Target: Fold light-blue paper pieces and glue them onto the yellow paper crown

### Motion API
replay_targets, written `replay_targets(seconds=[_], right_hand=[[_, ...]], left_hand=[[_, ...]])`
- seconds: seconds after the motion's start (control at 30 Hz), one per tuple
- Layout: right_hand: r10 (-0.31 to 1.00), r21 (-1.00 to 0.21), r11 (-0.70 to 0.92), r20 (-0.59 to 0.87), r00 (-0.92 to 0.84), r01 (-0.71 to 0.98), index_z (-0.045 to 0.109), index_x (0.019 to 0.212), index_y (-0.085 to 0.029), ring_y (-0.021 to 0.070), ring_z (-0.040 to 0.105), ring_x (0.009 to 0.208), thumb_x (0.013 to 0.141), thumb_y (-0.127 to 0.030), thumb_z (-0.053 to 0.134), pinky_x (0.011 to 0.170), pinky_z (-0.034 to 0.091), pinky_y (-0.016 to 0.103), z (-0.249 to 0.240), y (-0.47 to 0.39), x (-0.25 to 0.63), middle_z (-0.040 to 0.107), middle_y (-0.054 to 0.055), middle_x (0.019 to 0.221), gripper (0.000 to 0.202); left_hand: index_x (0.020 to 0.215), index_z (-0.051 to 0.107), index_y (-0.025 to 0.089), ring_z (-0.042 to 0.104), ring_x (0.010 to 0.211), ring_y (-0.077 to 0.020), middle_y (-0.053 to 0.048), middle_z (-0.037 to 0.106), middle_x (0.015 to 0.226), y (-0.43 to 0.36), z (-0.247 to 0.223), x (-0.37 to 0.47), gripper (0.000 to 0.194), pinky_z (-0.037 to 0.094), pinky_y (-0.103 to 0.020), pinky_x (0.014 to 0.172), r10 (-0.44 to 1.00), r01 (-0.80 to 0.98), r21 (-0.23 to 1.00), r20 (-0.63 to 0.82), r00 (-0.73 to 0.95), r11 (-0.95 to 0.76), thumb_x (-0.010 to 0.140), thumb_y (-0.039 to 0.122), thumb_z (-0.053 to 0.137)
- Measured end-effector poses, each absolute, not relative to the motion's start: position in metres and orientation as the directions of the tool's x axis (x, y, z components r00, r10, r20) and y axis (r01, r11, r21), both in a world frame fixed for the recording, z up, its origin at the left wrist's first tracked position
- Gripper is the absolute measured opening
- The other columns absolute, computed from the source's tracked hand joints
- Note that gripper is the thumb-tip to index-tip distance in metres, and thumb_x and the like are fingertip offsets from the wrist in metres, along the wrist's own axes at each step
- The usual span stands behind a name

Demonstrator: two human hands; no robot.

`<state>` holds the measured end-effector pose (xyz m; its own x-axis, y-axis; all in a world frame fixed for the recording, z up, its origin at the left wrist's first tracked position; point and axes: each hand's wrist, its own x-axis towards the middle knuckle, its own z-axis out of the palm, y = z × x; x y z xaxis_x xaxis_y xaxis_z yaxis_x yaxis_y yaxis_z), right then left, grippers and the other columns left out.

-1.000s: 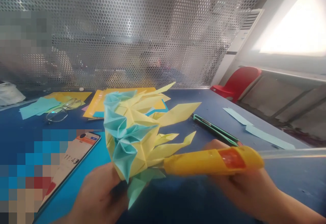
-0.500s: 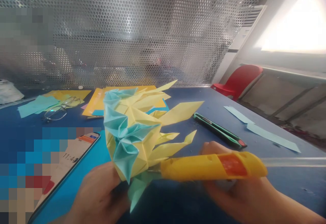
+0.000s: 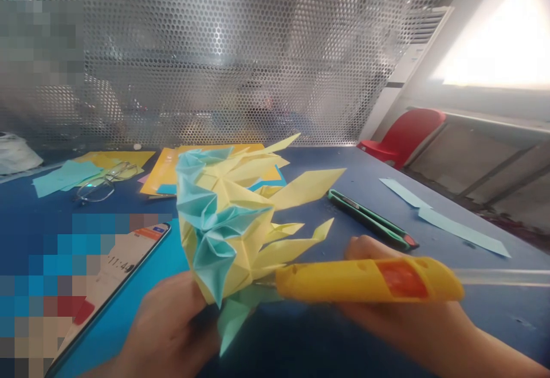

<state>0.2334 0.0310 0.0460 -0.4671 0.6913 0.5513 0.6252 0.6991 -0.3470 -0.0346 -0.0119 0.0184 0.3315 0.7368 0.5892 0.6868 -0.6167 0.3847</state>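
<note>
A folded paper model [image 3: 240, 252] of yellow and light-blue pieces, with pointed yellow flaps sticking out to the right, stands up in front of me. My left hand [image 3: 172, 315] is closed on its lower left side; the fingertips are hidden behind the paper. My right hand [image 3: 387, 321] is wrapped round a yellow hot glue gun [image 3: 335, 280] with an orange patch and a clear glue stick coming out of its back end. The gun's metal nozzle meets the model's lower right edge; whether glue is coming out cannot be seen.
A green-and-black utility knife [image 3: 372, 220] and light-blue paper strips [image 3: 464, 232] lie to the right. Left are a phone [image 3: 116, 275], glasses [image 3: 97, 191] and coloured paper sheets [image 3: 64, 176]. A perforated metal panel [image 3: 215, 51] stands behind the table; a red chair [image 3: 404, 137] is beyond the right edge.
My right hand and the glue gun have shifted slightly to the right, the nozzle staying at the model's lower edge. The left hand and the model look nearly the same.
</note>
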Motion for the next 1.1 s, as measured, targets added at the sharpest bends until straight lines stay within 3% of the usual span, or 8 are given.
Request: replay_targets(seconds=[0.13, 0.4, 0.8, 1.1], right_hand=[[0.678, -0.337, 0.705, 0.578, -0.454, 0.624, 0.041, 0.068, -0.027, 0.006, 0.049, 0.033, 0.073, -0.019, 0.058, 0.031, 0.038, 0.014, 0.043, 0.03, 0.232, 0.049, -0.012, 0.049, 0.02], [0.688, -0.341, 0.693, 0.577, -0.441, 0.635, 0.041, 0.075, -0.028, 0.0067, 0.049, 0.034, 0.072, -0.017, 0.054, 0.032, 0.038, 0.015, 0.033, 0.03, 0.237, 0.048, -0.013, 0.052, 0.018], [0.718, -0.386, 0.685, 0.503, -0.482, 0.618, 0.043, 0.078, -0.028, 0.0096, 0.053, 0.04, 0.075, -0.014, 0.05, 0.038, 0.042, 0.019, 0.026, 0.031, 0.243, 0.05, -0.01, 0.057, 0.015], [0.726, -0.399, 0.682, 0.475, -0.498, 0.613, 0.042, 0.08, -0.028, 0.0099, 0.054, 0.042, 0.078, -0.014, 0.048, 0.04, 0.044, 0.019, 0.027, 0.029, 0.243, 0.051, -0.01, 0.059, 0.015]], left_hand=[[0.123, 0.048, 0.043, 0.074, 0.064, -0.0065, 0.015, 0.078, 0.084, -0.007, 0.02, -0.032, 0.027, 0.054, -0.006, 0.059, 0.722, 0.688, 0.352, 0.587, 0.366, -0.635, 0.096, 0.042, 0.048], [0.102, 0.055, 0.036, 0.074, 0.06, -0.0079, 0.01, 0.079, 0.078, -0.007, 0.021, -0.029, 0.016, 0.054, -0.006, 0.056, 0.678, 0.727, 0.279, 0.654, 0.335, -0.628, 0.098, 0.046, 0.043], [0.108, 0.06, 0.039, 0.073, 0.058, -0.0099, 0.011, 0.079, 0.08, -0.008, 0.019, -0.032, 0.017, 0.054, -0.01, 0.052, 0.689, 0.652, 0.384, 0.658, 0.304, -0.654, 0.093, 0.043, 0.053], [0.094, 0.064, 0.03, 0.075, 0.063, -0.0109, 0.006, 0.079, 0.08, -0.009, 0.021, -0.032, 0.018, 0.056, -0.01, 0.057, 0.718, 0.678, 0.377, 0.615, 0.326, -0.631, 0.095, 0.04, 0.049]])
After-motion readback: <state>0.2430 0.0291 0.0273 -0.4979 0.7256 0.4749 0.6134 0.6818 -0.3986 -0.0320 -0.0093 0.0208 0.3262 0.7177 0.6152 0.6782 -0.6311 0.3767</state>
